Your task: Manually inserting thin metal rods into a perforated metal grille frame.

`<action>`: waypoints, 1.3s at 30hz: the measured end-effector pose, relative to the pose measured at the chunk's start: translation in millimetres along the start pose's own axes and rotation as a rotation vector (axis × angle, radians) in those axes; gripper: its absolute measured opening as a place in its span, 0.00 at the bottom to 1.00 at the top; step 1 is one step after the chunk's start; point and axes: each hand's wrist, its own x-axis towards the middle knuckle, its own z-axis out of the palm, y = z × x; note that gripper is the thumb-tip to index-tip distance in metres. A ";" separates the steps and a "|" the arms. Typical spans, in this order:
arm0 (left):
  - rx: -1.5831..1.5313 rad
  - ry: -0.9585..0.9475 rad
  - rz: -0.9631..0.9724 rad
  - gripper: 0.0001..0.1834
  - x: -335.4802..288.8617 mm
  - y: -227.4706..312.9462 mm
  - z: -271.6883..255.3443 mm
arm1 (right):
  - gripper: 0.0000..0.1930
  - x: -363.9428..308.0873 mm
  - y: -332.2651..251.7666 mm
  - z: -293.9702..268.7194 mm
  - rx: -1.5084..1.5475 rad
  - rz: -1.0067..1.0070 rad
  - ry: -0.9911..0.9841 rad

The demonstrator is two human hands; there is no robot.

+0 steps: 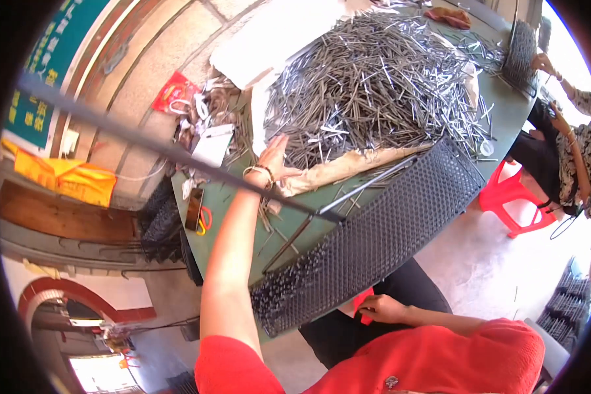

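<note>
My left hand [276, 164] stretches forward to the near left edge of a big heap of thin metal rods [374, 85], its fingers extended and the thumb out to the side. A bracelet circles that wrist. Below the heap, a long black mesh rack [381, 217] slants across the table's near edge, full of small holes. Dark pins stand crowded at its left end. Close to my lap, beneath the rack's near edge, my right hand [382, 308] is closed with curled fingers on a red thing [363, 305], mostly hidden, whose kind I cannot make out.
A blurred dark bar [177, 154] crosses from upper left to the rack. On the green table [226, 207] lie yellow-handled scissors [205, 220] and loose rods. At the right, a person's hand [543, 64] touches another black rack [521, 59], near a red stool [515, 200].
</note>
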 end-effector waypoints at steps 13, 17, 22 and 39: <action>0.128 -0.308 -0.062 0.73 98.3 -0.3 -5.4 | 0.09 7.1 19.3 -10.3 0.216 0.033 0.068; 0.052 -0.200 -0.088 0.59 94.4 8.4 -4.2 | 0.11 10.8 17.1 -14.5 0.233 -0.011 0.139; 0.112 -0.131 -0.074 0.39 89.6 8.3 0.9 | 0.11 9.7 13.3 -12.9 0.263 0.048 0.121; 0.107 -0.239 -0.147 0.28 83.2 26.5 -16.4 | 0.09 9.8 27.8 3.4 0.478 0.121 0.138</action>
